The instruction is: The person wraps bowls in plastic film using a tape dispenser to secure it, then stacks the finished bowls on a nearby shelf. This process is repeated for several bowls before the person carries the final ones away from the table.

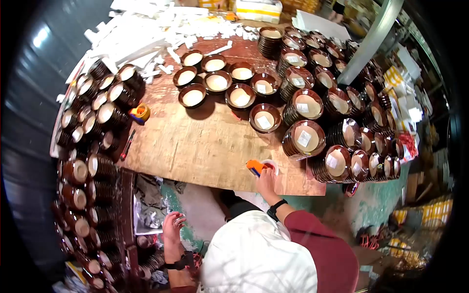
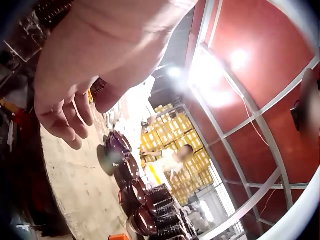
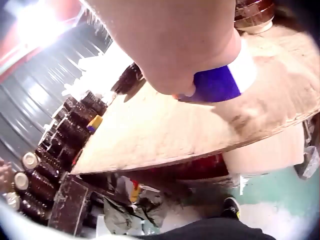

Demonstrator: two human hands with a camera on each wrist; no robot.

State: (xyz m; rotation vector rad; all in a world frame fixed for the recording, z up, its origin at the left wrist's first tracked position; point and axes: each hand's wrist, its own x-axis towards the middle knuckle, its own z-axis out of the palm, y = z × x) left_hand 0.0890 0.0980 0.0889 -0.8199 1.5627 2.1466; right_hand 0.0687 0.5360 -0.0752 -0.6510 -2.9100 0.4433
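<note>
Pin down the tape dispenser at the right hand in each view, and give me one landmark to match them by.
Head: right of centre, near the table's front edge; the right hand grips the tape dispenser.
Left wrist: apparently the orange piece cut off by the bottom edge, left of centre.
Right wrist: upper middle, blue and white, partly behind the hand.
Shared landmark: the wooden tabletop.

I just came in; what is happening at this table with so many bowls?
The person's right hand grips an orange and blue tape dispenser near the front edge of the table. The left hand is off the table, fingers loosely curled. Single brown bowls stand farther back, some with a white slip inside. Stacked bowls crowd both sides.
</note>
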